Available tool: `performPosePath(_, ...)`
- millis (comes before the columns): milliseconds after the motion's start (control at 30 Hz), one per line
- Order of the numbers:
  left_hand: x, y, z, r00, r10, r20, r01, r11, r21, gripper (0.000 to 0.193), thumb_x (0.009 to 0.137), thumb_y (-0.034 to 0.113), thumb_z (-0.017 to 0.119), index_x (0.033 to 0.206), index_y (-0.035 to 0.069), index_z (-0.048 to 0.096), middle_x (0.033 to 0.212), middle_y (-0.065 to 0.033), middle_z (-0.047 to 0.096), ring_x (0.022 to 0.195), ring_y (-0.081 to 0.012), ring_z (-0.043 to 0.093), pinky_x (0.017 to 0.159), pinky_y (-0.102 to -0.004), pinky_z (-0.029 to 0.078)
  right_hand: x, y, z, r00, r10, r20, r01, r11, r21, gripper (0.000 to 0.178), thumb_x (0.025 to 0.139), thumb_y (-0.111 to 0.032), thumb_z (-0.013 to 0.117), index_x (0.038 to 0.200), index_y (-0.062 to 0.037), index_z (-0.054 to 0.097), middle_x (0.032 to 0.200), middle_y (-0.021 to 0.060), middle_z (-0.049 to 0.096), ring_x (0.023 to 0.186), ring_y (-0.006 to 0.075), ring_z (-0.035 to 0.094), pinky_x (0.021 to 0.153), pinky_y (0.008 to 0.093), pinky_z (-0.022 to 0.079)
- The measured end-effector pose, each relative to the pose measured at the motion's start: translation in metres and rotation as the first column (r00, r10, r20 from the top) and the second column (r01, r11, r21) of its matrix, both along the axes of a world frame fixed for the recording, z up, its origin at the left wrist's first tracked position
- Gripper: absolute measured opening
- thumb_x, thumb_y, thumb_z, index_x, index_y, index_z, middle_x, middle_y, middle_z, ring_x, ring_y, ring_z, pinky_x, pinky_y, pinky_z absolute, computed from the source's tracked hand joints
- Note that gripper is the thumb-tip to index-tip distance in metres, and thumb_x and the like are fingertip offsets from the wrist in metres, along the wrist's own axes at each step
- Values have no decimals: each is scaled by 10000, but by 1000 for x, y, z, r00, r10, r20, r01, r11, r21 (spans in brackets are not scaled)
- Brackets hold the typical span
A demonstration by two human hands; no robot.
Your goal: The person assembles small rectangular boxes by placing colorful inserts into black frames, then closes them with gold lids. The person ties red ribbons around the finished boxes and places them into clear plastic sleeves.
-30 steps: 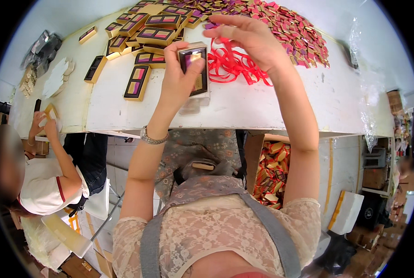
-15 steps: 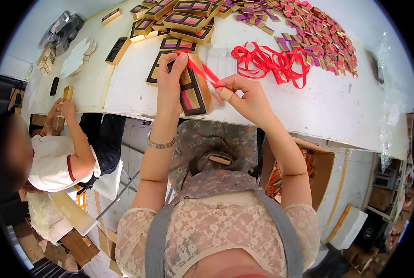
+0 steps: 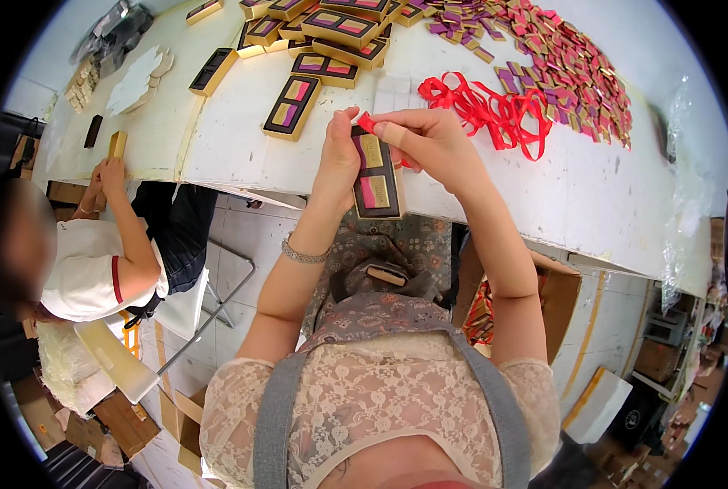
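Observation:
At the table's front edge stands a small gold-sided box point(image 3: 378, 189) with a dark face and two compartments, which show purple, pink and gold inserts. My left hand point(image 3: 337, 167) grips it along its left side, thumb near the upper end. A red ribbon point(image 3: 366, 122) lies at the box's top, pinched between the thumb and fingers of my right hand point(image 3: 433, 145). More red shows beneath the right fingers, at the box's right side. My right hand partly covers the box's upper right corner.
Similar boxes point(image 3: 339, 28) are piled at the back, one box point(image 3: 291, 107) lying nearer. Loose red ribbons point(image 3: 494, 114) lie right, before many small pink, purple and gold pieces point(image 3: 576, 81). At left a co-worker's hands point(image 3: 107, 175) hold a gold box point(image 3: 118, 145). A carton point(image 3: 564, 293) stands below right.
The box has moved right and now stands more upright. My left hand shifted right with it. My right hand came in to the box's top, and the stretched ribbon is now drawn close there.

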State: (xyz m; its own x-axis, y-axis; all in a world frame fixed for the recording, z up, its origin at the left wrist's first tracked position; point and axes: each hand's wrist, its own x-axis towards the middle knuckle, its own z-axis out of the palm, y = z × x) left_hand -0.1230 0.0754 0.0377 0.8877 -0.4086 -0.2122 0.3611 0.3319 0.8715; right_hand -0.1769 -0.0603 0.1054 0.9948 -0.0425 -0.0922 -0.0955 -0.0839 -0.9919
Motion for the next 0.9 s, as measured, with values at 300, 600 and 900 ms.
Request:
performPosePath(300, 7, 18, 10, 993, 108, 36, -110, 992, 57, 507, 953, 448, 542, 1251, 45, 462, 987, -62, 577, 901, -123, 580, 773, -282, 509, -14, 26, 5, 998, 59, -18, -60, 998, -7, 433, 946, -129, 568, 1367, -51, 509, 698, 14, 632, 569, 54, 519, 545, 202, 433)
performPosePath(600, 32, 48, 48, 967, 209, 143, -199, 976, -87, 367, 970, 341, 569, 1200, 58, 530, 988, -52, 634, 831, -125, 631, 719, -293, 554, -29, 10, -42, 923, 100, 371, 17, 954, -299, 130, 867, -103, 690, 965, -18, 684, 840, 27, 645, 844, 129, 585, 816, 291, 470)
performPosePath(900, 21, 44, 60, 973, 226, -57, -233, 941, -247, 371, 988, 390, 513, 1181, 75, 535, 982, -58, 601, 833, -146, 621, 711, -298, 551, -19, 33, -67, 873, 173, 457, -264, 954, 142, 394, 858, -74, 688, 1204, -39, 504, 1037, 54, 641, 929, 140, 629, 850, 302, 495)
